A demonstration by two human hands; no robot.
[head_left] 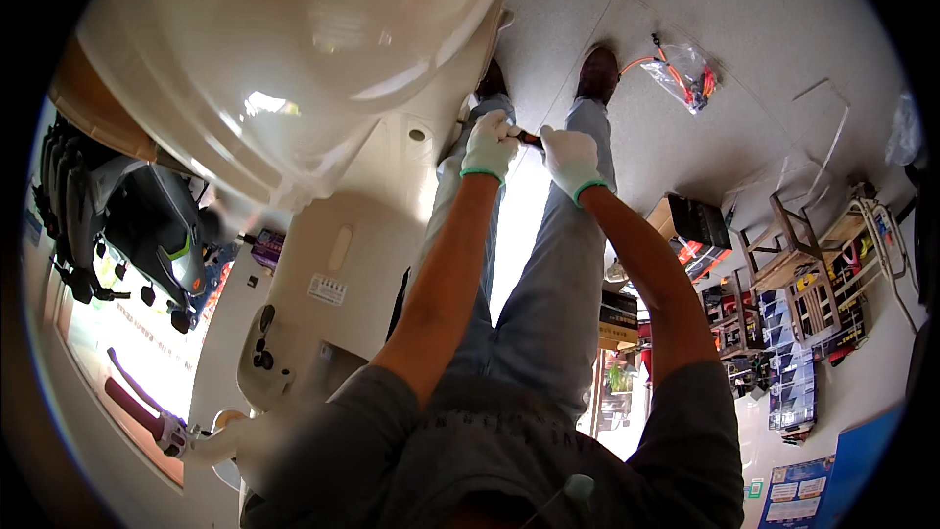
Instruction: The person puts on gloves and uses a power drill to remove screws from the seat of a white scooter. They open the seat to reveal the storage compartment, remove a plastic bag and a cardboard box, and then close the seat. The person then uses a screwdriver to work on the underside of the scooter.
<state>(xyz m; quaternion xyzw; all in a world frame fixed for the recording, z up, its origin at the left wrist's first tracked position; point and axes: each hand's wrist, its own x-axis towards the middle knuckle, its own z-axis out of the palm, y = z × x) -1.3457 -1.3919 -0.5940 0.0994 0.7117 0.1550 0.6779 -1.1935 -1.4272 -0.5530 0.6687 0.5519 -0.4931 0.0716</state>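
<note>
Two gloved hands meet over the floor, forearms reaching out from the lower edge above grey-blue trousers. The left hand (489,145), in a white glove with a green cuff, is curled closed around one end of a small dark tool (530,138) with an orange-red touch on it; the right hand (571,159), gloved the same way, is closed near the tool's other end, though whether its fingers actually grip it cannot be told. The tool lies between the two hands, bridging the narrow gap between them, just beside the edge of a large cream scooter body (323,69) that fills the upper left. Beyond the hands, two dark shoes (597,71) stand on the speckled grey floor (744,10). Farther right lies a clear plastic bag (685,69) holding orange cables, well apart from the hands. Wooden stools (783,245) and stacked boxes sit farther right.
</note>
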